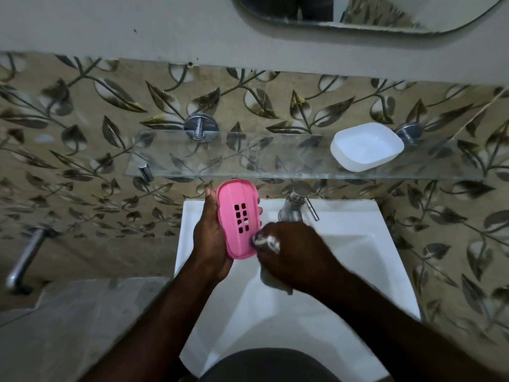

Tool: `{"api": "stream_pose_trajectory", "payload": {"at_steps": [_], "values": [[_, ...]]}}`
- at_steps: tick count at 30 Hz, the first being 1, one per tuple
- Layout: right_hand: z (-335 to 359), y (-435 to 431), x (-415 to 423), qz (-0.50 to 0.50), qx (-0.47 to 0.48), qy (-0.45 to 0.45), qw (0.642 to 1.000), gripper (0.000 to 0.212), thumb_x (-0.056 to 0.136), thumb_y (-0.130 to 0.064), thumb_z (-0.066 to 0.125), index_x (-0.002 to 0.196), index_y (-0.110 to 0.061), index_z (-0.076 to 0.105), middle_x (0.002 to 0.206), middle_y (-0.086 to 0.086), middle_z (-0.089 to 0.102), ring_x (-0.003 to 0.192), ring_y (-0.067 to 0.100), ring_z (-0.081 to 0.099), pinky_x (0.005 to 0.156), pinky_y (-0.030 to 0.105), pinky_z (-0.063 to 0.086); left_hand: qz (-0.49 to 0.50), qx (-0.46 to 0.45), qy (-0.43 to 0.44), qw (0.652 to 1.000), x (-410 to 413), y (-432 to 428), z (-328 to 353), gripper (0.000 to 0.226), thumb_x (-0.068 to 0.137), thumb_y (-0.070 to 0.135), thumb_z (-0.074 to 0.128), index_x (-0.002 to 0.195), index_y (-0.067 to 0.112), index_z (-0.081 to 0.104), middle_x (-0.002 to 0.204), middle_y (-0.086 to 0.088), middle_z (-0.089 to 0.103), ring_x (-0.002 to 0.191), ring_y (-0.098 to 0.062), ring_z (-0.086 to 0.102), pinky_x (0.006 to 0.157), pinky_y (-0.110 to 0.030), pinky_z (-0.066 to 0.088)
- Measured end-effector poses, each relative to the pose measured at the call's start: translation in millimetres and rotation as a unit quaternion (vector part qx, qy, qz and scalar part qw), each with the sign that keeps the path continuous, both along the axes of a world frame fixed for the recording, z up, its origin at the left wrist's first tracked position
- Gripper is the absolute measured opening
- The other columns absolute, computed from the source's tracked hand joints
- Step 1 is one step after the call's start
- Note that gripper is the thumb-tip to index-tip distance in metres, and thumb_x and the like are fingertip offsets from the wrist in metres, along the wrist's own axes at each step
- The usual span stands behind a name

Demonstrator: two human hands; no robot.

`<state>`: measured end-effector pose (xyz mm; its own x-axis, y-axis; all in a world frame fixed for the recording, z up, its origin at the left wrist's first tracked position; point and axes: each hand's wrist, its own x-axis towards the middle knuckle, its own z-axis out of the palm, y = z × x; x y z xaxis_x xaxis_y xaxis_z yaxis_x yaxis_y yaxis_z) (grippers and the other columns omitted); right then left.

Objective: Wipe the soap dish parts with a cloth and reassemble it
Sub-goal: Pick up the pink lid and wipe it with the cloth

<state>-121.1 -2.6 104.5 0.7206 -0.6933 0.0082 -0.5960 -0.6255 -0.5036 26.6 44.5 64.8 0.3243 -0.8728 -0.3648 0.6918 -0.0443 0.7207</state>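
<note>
left hand (210,238) grips pink tray (239,219) — right hand (292,255) clutches cloth (268,242) against it

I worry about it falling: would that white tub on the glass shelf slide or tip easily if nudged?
The white tub looks like thin, empty plastic, so probably light. Low and wide, it would likely slide on the smooth glass shelf rather than tip. Sitting near the front edge, it might fall.

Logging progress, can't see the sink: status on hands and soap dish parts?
Left hand grips pink tray over sink. Right hand holds cloth against its lower edge. White base on glass shelf, nothing blocking.
</note>
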Motion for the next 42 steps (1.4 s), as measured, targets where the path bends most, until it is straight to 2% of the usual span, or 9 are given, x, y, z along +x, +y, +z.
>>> {"api": "stream_pose_trajectory", "payload": {"at_steps": [6,13,16,20,24,32,36,39,42], "values": [[-9,16,-8,-0.013,0.298,-0.153,0.942,0.004,0.083,-0.019,0.073,0.080,-0.017,0.074,0.077,-0.002,0.074,0.070,0.007,0.070,0.062,0.020,0.053,-0.016,0.035,-0.048,0.998,-13,-1,1,0.087,0.076,0.072,0.039,0.126,0.004,0.058,0.115,-0.023,0.068,0.101,-0.032,0.067,0.082,-0.042,0.055],[-10,8,-10,-0.020,0.174,-0.086,0.981,0.006,0.069,-0.041,0.065,0.069,-0.035,0.065,0.073,-0.016,0.070,0.072,-0.004,0.065,0.066,0.021,0.052,-0.038,0.041,0.032,0.998,-11,5,-7,0.082,0.086,0.069,0.028,0.130,0.004,0.055,0.109,-0.020,0.069,0.092,-0.029,0.069,0.076,-0.039,0.060],[-15,-9,-13,-0.087,0.091,-0.063,0.990,0.007,0.075,-0.031,0.070,0.079,-0.025,0.070,0.078,-0.008,0.072,0.075,0.008,0.067,0.067,0.027,0.050,-0.050,0.034,0.020,0.998,-10,5,-9,0.079,0.088,0.070,0.024,0.126,0.009,0.058,0.108,-0.017,0.069,0.088,-0.026,0.070,0.073,-0.039,0.058],[-12,-20,-5,-0.118,-0.008,-0.056,0.991,0.008,0.077,-0.031,0.070,0.080,-0.024,0.067,0.081,-0.003,0.071,0.078,0.018,0.065,0.065,0.026,0.042,-0.064,0.047,-0.007,0.997,-15,1,-3,0.072,0.088,0.071,0.027,0.108,0.017,0.069,0.111,-0.018,0.069,0.101,-0.033,0.065,0.092,-0.053,0.051],[6,-34,8,-0.144,-0.071,-0.108,0.981,0.017,0.075,-0.036,0.062,0.080,-0.020,0.065,0.083,0.001,0.069,0.078,0.021,0.062,0.064,0.026,0.040,-0.090,0.021,-0.007,0.996,-23,2,-2,0.064,0.093,0.065,0.026,0.109,0.021,0.070,0.108,-0.011,0.073,0.096,-0.027,0.070,0.082,-0.043,0.056],[-20,5,-3,-0.147,0.076,-0.090,0.982,0.015,0.079,-0.036,0.071,0.077,-0.021,0.067,0.073,-0.009,0.068,0.065,0.003,0.060,0.063,0.023,0.046,-0.042,0.035,-0.052,0.997,-16,2,-4,0.086,0.075,0.075,0.034,0.124,0.010,0.061,0.108,-0.018,0.071,0.093,-0.030,0.069,0.074,-0.039,0.055],[-19,10,-12,-0.141,0.234,-0.129,0.953,0.020,0.079,-0.030,0.067,0.066,-0.015,0.066,0.063,0.003,0.068,0.060,0.017,0.068,0.062,0.043,0.057,-0.045,0.023,-0.057,0.997,-20,2,-5,0.084,0.076,0.072,0.033,0.127,0.010,0.059,0.107,-0.014,0.072,0.089,-0.025,0.070,0.069,-0.033,0.056],[-6,-8,-3,-0.214,0.194,-0.180,0.940,0.023,0.073,-0.030,0.069,0.063,-0.011,0.063,0.062,0.008,0.066,0.060,0.023,0.065,0.062,0.047,0.056,-0.068,0.017,-0.039,0.997,-32,2,-6,0.069,0.082,0.068,0.036,0.116,0.017,0.066,0.107,-0.013,0.073,0.095,-0.026,0.071,0.071,-0.035,0.059],[7,-22,7,-0.224,0.114,-0.222,0.942,0.024,0.075,-0.030,0.068,0.063,-0.011,0.059,0.056,0.000,0.061,0.054,0.012,0.055,0.054,0.034,0.048,-0.093,0.006,-0.021,0.995,-40,3,-4,0.059,0.091,0.062,0.031,0.101,0.025,0.076,0.107,-0.010,0.074,0.098,-0.024,0.071,0.073,-0.034,0.059]]}}
